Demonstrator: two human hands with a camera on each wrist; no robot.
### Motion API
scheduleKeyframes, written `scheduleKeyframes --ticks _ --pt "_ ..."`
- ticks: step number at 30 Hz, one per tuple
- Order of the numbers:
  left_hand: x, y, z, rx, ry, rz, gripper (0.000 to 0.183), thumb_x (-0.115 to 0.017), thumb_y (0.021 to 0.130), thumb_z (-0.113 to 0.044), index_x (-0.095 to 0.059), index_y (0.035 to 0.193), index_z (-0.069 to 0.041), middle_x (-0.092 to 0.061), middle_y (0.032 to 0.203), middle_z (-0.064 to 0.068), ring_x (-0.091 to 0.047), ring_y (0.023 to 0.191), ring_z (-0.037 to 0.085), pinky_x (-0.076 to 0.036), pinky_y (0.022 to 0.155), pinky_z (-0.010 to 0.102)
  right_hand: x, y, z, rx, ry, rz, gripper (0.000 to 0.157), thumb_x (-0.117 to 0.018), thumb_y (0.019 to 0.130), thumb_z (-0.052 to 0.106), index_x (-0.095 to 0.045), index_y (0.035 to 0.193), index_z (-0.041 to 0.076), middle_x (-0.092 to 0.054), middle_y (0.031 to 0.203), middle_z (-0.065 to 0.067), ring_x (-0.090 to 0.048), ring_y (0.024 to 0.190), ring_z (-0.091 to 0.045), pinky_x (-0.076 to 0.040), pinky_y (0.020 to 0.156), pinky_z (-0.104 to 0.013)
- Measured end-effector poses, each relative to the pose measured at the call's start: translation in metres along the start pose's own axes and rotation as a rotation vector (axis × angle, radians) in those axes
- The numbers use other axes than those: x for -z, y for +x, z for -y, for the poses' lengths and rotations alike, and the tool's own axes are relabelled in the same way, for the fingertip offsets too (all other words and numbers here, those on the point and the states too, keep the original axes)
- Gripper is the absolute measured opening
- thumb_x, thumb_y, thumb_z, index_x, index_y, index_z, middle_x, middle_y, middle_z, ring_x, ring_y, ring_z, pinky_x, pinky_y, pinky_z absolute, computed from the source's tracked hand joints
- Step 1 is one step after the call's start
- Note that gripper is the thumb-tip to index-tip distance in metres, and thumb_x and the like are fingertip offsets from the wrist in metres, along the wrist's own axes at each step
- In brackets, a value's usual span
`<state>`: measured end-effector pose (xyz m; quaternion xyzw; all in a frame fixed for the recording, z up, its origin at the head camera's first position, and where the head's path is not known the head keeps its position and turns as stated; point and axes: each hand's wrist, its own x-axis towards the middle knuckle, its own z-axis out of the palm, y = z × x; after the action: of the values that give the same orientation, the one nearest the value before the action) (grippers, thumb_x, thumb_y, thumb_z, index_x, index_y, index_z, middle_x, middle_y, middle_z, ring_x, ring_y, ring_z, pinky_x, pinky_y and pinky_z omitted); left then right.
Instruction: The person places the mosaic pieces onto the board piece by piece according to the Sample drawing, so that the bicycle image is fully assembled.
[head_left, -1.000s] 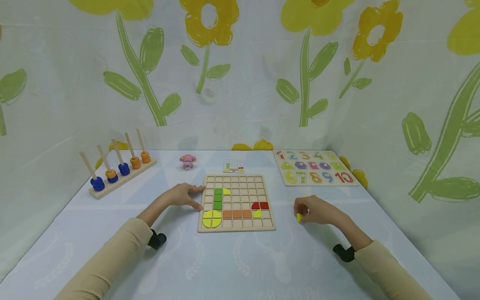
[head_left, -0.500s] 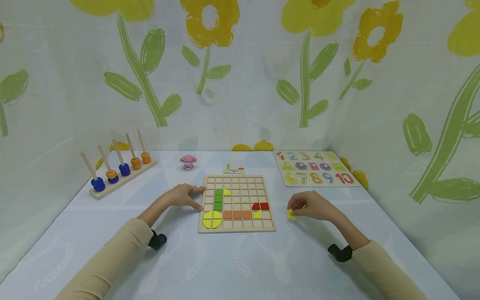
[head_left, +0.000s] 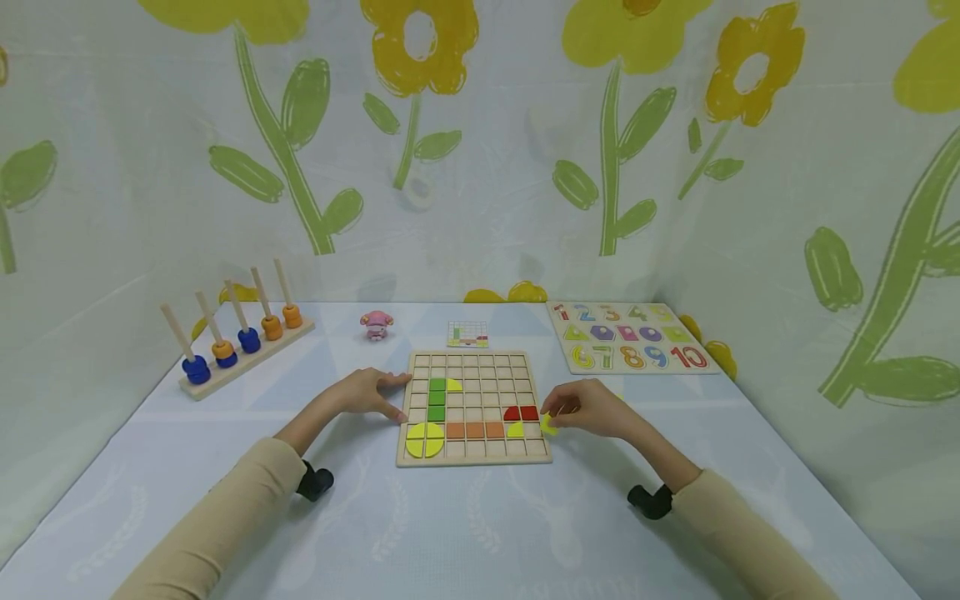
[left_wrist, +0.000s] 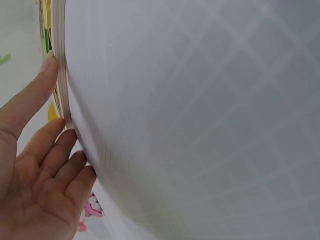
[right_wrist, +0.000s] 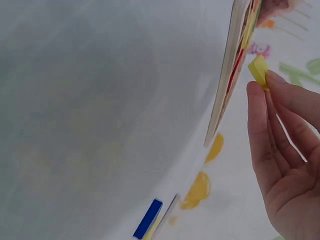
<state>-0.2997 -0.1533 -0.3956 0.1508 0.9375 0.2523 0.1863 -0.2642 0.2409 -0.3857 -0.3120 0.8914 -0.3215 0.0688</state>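
A wooden grid board (head_left: 483, 362) lies in the middle of the table. Green squares (head_left: 437, 398), orange squares (head_left: 475, 430), red pieces (head_left: 529, 413) and yellow quarter circles (head_left: 425, 439) sit in its cells. My left hand (head_left: 363, 392) rests at the board's left edge, thumb and index finger spread; in the left wrist view its fingertips (left_wrist: 60, 123) touch the side. Between right thumb and index finger, my right hand (head_left: 590, 407) pinches a yellow quarter-circle block (right_wrist: 258, 71). That block is at the board's right edge, close to the red pieces.
Behind the board lies a small pattern card (head_left: 468, 333), with a pink figurine (head_left: 377, 324) to its left. A peg stacker (head_left: 247, 352) stands at back left, a number puzzle (head_left: 630, 337) at back right. The right wrist view shows a blue block (right_wrist: 148, 219) on the table.
My right hand has moved left with the yellow quarter-circle block, from the table on the right to the board's right edge. The left hand has stayed in place.
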Motion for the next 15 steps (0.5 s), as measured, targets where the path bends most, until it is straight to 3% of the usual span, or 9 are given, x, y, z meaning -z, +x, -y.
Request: scheduleKeyframes --ticks 15 --pt "0.0 0.0 -0.001 -0.004 -0.005 -0.001 0.082 -0.081 0.077 -0.037 -0.043 0.146 -0.013 -0.037 0.147 0.027 -0.031 0.137 0.044 -0.03 0.104 0.062 -0.011 0.021 0.01 0.036 -0.006 0.096 0.008 -0.072 0.086 0.006 -0.073 0.093 0.009 -0.069 0.085 0.005 -0.061 0.074 -0.006 -0.053 0.071 -0.024"
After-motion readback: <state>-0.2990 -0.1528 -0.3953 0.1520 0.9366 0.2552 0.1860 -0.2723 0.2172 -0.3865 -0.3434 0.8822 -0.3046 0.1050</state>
